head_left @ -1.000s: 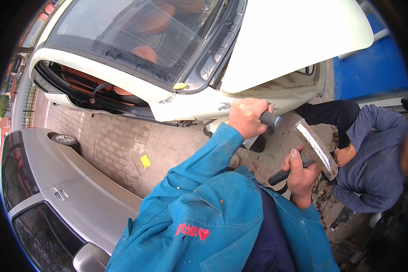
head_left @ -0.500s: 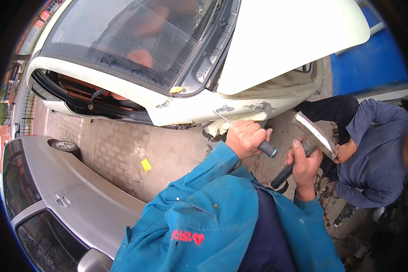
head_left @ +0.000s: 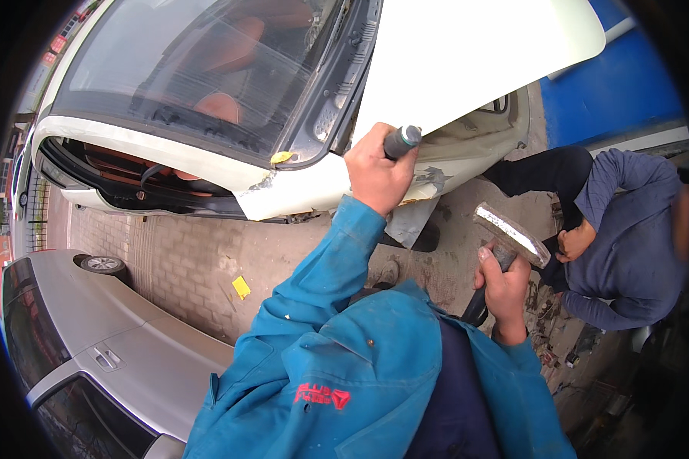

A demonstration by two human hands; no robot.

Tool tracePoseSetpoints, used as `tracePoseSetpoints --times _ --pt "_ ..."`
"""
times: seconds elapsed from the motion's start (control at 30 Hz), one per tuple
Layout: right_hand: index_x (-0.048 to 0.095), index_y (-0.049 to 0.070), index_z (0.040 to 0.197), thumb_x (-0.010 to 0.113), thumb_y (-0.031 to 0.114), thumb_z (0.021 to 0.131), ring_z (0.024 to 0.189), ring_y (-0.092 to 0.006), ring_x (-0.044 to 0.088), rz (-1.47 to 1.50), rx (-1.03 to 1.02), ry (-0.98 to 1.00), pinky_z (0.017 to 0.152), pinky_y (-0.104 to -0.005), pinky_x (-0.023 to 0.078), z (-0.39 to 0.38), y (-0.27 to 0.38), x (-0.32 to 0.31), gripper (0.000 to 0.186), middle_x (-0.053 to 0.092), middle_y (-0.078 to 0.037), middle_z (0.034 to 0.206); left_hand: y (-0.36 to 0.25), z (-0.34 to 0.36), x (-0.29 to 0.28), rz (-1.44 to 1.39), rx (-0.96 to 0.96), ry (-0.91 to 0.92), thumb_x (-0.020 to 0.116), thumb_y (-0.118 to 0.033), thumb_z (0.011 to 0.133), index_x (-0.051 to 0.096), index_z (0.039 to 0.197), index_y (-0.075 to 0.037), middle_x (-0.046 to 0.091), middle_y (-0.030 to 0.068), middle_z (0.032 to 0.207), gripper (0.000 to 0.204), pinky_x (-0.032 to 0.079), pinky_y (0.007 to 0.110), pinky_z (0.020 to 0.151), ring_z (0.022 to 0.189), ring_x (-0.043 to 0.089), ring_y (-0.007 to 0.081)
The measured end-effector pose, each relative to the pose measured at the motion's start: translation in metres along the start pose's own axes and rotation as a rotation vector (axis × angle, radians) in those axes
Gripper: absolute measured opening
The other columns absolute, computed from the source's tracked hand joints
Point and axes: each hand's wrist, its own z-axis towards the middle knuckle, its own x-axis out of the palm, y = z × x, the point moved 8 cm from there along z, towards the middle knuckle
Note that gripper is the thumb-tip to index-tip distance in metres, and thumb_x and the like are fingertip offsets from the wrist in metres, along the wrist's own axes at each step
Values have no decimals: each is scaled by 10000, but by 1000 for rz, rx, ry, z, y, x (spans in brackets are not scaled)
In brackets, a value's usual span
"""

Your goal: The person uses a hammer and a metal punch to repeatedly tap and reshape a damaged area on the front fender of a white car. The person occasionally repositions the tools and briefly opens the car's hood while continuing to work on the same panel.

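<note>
My left hand (head_left: 379,172) is closed round the dark handle of a screwdriver (head_left: 403,142), held over the scraped front fender (head_left: 302,190) of a cream-white car. The shaft is hidden behind the hand, so I cannot tell whether its tip touches the metal. My right hand (head_left: 507,287) grips a hammer (head_left: 513,234) close under its head, with the dark handle running down towards my jacket. The hammer's worn, pale head is clear of the car. Above my left hand the car's white hood (head_left: 467,61) stands raised.
A co-worker (head_left: 628,229) in a grey-blue top crouches at the right by the car's front. A silver car (head_left: 145,329) is parked at the left. Yellow paper (head_left: 241,288) lies on the paving. Bent sheet metal (head_left: 412,222) hangs below the fender.
My left hand has moved up and forward over the fender with the screwdriver, whose shaft has gone out of sight. The right hand still holds the hammer, and the view has shifted slightly.
</note>
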Motion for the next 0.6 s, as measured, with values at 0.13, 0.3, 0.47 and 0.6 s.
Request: tracePoseSetpoints --times 0.13,0.3,0.47,0.6 --pt "684 -8 1068 744 162 1065 556 -78 592 -126 25 83 530 -276 472 5 9 11 181 633 -5 686 51 58 -17 -174 -244 126 840 -341 1027 643 970 -26 615 67 738 375 486 380 586 614 593 185" --pt "701 -5 1046 747 193 1054 550 -76 608 -126 3 145 520 -288 478 18 30 28 203 642 -4 663 78 72 -10 -543 -433 278 818 -249 1066 614 1074 -55 604 16 763 282 518 307 570 616 584 108" --pt "589 -34 1278 683 141 1051 598 -88 560 -91 109 225 550 -281 477 26 40 43 301 605 -27 783 90 73 -7 -566 -530 272 816 -208 1066 608 1061 -55 597 18 743 259 542 313 548 600 585 109" --pt "590 -40 1314 666 141 1035 616 -95 565 -71 115 243 569 -290 489 32 51 54 342 606 -29 787 96 76 -8 -542 -543 226 811 -207 1070 588 1030 -62 588 11 710 269 546 306 517 553 573 106"
